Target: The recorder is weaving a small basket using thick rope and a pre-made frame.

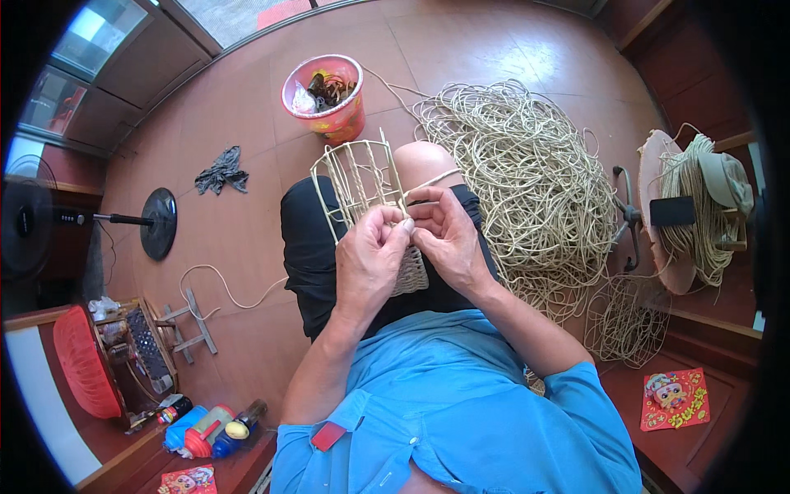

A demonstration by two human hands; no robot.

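Observation:
A basket frame (pixel 350 169) with a twisted beige cord bar and a partly woven lower section (pixel 411 276) rests on my lap between my knees. My left hand (pixel 374 255) pinches the frame's right edge, thumb tip on the beige cord there. Just right of it, my right hand (pixel 448 243) has bent fingers closed on the same cord, its thumb meeting my left thumb. A strand runs from my fingers up over my bare right knee (pixel 424 160). My fingertips hide the exact point being held.
A large tangle of cord (pixel 527 189) lies right of my legs, beside a round board with coiled cord (pixel 691 214). A pink bucket (pixel 341 123) stands ahead. Left are a crumpled black bag (pixel 222 169), a standing fan (pixel 156 222), a low wooden rack (pixel 189 325) and several bottles (pixel 197 436).

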